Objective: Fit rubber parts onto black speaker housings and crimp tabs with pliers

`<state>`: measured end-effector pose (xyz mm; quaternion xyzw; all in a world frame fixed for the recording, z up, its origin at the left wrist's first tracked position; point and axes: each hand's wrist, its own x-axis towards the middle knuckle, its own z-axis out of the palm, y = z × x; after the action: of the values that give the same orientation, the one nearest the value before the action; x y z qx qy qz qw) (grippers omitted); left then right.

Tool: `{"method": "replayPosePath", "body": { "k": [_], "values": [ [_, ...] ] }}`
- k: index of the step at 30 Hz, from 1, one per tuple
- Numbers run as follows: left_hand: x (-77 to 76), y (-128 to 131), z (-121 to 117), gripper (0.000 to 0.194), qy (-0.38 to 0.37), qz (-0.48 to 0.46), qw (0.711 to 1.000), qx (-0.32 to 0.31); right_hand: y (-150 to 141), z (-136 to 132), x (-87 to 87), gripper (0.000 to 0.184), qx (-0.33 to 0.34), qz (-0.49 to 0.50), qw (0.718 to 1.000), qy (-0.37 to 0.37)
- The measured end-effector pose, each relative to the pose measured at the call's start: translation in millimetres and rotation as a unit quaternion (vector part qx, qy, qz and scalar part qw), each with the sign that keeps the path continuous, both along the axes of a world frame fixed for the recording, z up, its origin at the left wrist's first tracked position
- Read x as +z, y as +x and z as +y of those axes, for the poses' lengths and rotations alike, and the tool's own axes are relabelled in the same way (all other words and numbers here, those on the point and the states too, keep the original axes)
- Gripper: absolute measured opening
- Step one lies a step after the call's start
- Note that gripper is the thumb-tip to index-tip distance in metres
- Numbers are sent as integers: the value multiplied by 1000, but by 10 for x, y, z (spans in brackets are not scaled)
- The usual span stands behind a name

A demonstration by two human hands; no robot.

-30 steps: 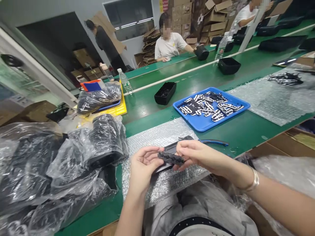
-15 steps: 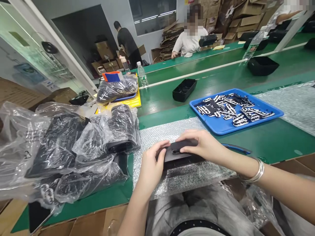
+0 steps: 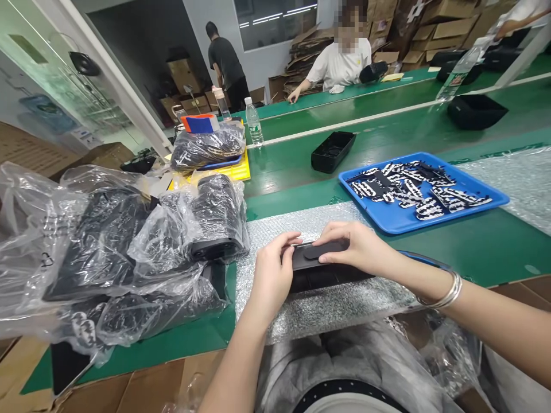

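- The fingers of the left hand were curled and closed around the near end of a black plastic housing, with the fingertips resting on its top edge.
- The right hand lay nearly flat, its fingers extended and pressing on a dark strip that sat along the top of the housing. Its thumb was hidden.
- The housing lay on its side, held between both hands, just above a sheet of bubble wrap on a green bench.
- Two thin bangles circled the right wrist.
- Just beyond the right hand, a blue tool handle lay on the bench, partly hidden by the forearm.
- Farther out, a blue tray held many black-and-white pieces, so plenty remained unused.
- An open black housing sat beyond the tray.
- To the left, several black items in clear bags lay heaped, bagged and apparently finished, though their contents were partly obscured.
- Across the bench, a co-worker held a black housing.
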<state>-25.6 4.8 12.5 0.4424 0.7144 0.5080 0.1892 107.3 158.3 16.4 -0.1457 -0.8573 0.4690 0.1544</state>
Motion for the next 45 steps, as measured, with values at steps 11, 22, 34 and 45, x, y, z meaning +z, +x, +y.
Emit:
{"method": "replayPosePath", "body": {
  "k": [11,22,34,45],
  "values": [
    [48,57,64,14,-51,84,995,-9,23,184,60,45,-61,-2,998,28],
    [67,52,79,12,-63,89,994,-7,123,195,-2,25,-95,-43,994,35],
    [-51,244,-234,16,8,141,989,-32,472,-214,-105,19,-134,1,988,77],
    [-106,321,-304,16,59,185,981,-26,539,-351,-202,12,-125,92,969,193]
  ]
}}
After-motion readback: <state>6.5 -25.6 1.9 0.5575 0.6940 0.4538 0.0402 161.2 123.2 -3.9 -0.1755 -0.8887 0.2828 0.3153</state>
